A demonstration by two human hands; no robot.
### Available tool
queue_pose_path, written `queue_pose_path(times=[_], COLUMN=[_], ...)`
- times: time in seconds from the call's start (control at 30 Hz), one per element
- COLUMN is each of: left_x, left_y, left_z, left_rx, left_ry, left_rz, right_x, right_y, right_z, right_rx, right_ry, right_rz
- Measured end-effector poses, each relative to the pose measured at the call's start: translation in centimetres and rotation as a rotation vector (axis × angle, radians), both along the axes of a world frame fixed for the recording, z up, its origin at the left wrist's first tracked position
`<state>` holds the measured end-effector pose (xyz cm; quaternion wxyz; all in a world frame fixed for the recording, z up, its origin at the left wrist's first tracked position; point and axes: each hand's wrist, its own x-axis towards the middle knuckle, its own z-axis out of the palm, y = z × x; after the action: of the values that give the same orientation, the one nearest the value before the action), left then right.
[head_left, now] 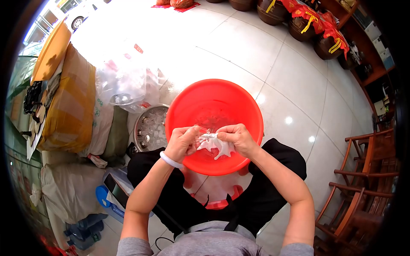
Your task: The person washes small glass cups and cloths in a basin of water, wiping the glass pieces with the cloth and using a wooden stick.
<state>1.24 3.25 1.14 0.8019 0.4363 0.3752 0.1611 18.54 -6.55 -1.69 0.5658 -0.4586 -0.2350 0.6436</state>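
Both my hands are over a red plastic tub (213, 91) between my knees. They work on a limp, white, wet-looking piece with several pointed ends (220, 147), which hangs down inside the tub; its exact kind I cannot make out. My right hand (239, 137) pinches its upper edge between thumb and fingers. My left hand (183, 141), with a white band (171, 160) round the wrist, is closed at its other side, where thin translucent material shows by the fingertips. Clear liquid seems to lie in the bottom of the tub.
Left of the tub stands a metal bowl (143, 128) with glassy pieces in it, beside clear plastic bags (121, 81). A taped carton (70, 102) and a phone (116, 189) are farther left. Wooden chairs (363, 187) stand right; dark jars (272, 13) line the back.
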Motion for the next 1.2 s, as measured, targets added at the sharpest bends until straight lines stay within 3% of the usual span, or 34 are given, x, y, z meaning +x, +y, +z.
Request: queue_pose_path(times=[0.17,0.23,0.37,0.43,0.47,0.53,0.67,0.93,0.97,1.13,1.2], left_x=[-0.6,-0.9,-0.4,-0.4,-0.4,-0.4,-0.3,-0.9,-0.9,-0.3,0.4], left_y=[0.6,0.7,0.2,0.1,0.1,0.1,0.1,0.6,0.6,0.0,-0.5], left_z=[0.2,-0.4,0.6,0.1,-0.1,-0.3,0.4,0.0,-0.1,-0.2,0.0], left_rx=[-0.044,-0.028,-0.067,-0.035,-0.005,0.007,0.006,-0.01,-0.01,-0.046,-0.006], left_ry=[0.037,0.037,0.04,0.031,0.021,0.028,0.044,0.064,0.062,-0.026,-0.047], left_rz=[-0.093,-0.102,-0.066,-0.051,-0.036,-0.033,-0.041,-0.098,-0.102,-0.066,-0.037], right_x=[0.7,0.5,-0.4,-0.9,-1.1,-1.4,-0.8,0.1,0.0,-0.8,-0.8], right_y=[0.2,0.2,-0.3,-0.5,-0.6,-0.6,-0.4,0.1,0.0,-0.3,-0.4], right_z=[1.1,1.2,0.7,0.2,0.0,-0.5,-0.1,0.9,0.9,0.5,-0.2], right_rx=[0.216,0.365,0.257,0.012,0.012,-0.072,-0.069,0.366,0.366,0.038,0.02], right_ry=[-0.397,-0.674,-0.411,0.014,0.013,0.269,0.19,-0.652,-0.652,-0.065,-0.046], right_rz=[0.124,0.145,0.065,-0.051,-0.051,-0.077,-0.005,0.136,0.136,-0.042,-0.064])
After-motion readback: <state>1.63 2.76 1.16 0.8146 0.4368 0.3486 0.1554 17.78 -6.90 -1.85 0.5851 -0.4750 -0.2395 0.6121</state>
